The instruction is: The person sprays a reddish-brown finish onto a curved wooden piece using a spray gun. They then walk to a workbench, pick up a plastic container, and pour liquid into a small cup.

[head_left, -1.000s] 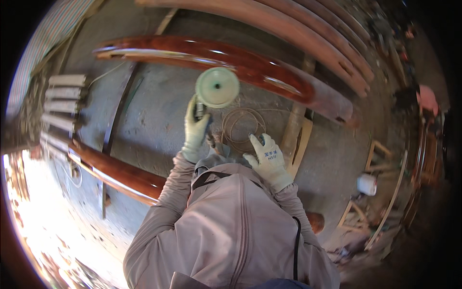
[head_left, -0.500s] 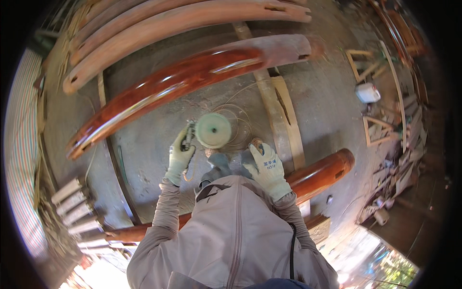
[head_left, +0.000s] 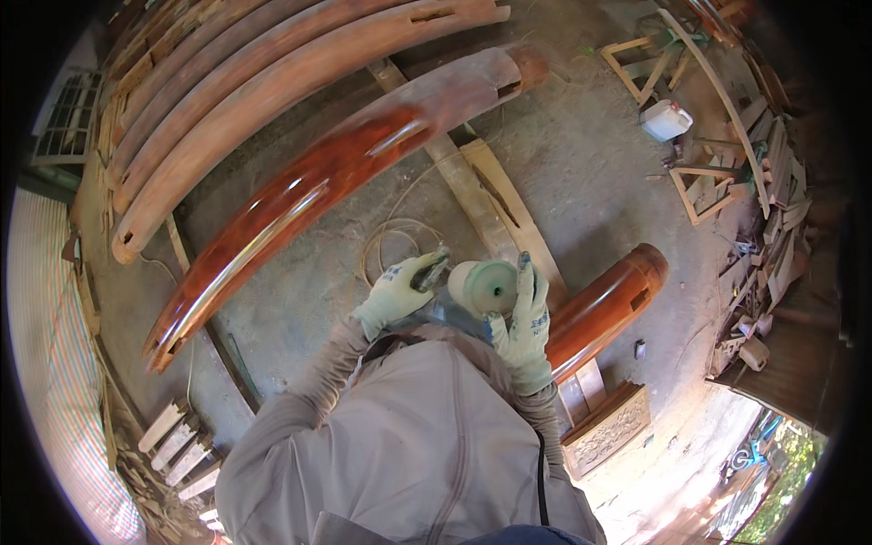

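A long glossy brown post (head_left: 300,195) rests across planks on the grey floor (head_left: 300,291), running from near the floor's left edge toward its far edge. Another glossy post (head_left: 599,313) lies nearer the right edge, and a slotted board (head_left: 527,232) lies between the two. A white jug (head_left: 666,120) sits toward the far right corner. The person's gloved left hand (head_left: 395,289) and right hand (head_left: 525,341) are in front of the body. Between them is a pale green cup (head_left: 486,286), right fingers and thumb parted beside it; whether they grip it cannot be told. Left of the cup, the left hand is clamped on a small metal spray gun (head_left: 434,271).
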Demonstrator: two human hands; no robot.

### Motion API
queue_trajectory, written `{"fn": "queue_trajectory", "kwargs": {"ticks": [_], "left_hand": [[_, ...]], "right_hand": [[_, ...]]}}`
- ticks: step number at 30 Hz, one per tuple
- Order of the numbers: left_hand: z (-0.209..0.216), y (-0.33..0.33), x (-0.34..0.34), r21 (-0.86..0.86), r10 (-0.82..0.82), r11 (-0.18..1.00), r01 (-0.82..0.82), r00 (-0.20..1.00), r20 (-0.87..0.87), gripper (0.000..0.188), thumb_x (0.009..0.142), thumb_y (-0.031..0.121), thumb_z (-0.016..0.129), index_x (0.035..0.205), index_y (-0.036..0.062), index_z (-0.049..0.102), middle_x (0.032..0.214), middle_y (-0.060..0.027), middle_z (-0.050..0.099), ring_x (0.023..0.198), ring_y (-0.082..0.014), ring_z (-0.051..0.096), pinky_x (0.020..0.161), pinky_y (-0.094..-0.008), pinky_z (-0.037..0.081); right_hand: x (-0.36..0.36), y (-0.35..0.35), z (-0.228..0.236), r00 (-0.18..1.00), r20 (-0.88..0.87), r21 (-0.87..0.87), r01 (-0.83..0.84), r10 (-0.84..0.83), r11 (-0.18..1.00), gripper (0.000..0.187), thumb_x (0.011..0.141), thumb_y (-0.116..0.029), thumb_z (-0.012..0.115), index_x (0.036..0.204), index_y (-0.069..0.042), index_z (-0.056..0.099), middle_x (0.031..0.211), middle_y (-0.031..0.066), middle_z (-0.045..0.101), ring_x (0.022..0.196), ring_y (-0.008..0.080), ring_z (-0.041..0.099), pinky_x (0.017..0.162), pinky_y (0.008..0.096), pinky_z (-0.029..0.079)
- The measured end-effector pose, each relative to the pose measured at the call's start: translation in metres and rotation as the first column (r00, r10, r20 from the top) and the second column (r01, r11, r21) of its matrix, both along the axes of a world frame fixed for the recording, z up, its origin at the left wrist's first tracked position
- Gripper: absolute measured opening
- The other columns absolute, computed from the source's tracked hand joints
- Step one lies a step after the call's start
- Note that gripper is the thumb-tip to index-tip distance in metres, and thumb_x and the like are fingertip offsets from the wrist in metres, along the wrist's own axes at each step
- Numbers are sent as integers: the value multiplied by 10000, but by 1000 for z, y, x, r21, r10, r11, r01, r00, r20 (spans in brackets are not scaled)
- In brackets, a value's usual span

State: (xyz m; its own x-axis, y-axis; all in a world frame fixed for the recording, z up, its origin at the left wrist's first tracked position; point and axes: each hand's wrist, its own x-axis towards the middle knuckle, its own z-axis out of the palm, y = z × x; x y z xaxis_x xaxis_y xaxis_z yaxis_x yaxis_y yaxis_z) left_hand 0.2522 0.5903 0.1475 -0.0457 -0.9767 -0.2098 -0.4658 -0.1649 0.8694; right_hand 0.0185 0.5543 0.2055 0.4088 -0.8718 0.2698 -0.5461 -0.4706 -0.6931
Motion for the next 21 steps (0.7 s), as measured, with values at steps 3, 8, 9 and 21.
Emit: {"fn": "queue_trajectory", "kwargs": {"ticks": [3,8,9,21], "left_hand": [[1,-33,-30,72,-72,995,75,996,-45,612,734,103,614,1335,70,505,1238,-169,602,1157,-291,576,969,-349,446],[14,-90,-91,93,-223,972,216,972,79,596,763,192,629,1335,76,505,1203,-175,612,1102,-307,595,927,-355,467],[17,-99,-104,93,-219,973,212,974,65,593,766,197,625,1334,78,506,1202,-178,610,1101,-314,592,924,-363,467],[30,-153,-164,97,-156,985,143,976,153,602,773,242,644,1331,95,472,1200,-190,603,1130,-339,570,930,-397,463]], "right_hand": [[-31,-17,1,996,-74,-28,46,-48,999,818,862,-507,584,1429,24,328,1335,277,408,1152,437,497,931,453,442],[-89,-40,3,974,-118,-26,190,-192,981,904,810,-548,642,1438,14,316,1330,281,381,1148,444,486,933,458,434],[-100,-47,3,971,-123,-23,202,-204,979,903,810,-542,647,1440,12,314,1330,281,379,1144,442,487,929,460,434],[-132,-92,15,820,-333,-204,420,-466,884,1036,681,-586,722,1378,80,343,1108,195,509,938,356,533,796,442,452]]}}
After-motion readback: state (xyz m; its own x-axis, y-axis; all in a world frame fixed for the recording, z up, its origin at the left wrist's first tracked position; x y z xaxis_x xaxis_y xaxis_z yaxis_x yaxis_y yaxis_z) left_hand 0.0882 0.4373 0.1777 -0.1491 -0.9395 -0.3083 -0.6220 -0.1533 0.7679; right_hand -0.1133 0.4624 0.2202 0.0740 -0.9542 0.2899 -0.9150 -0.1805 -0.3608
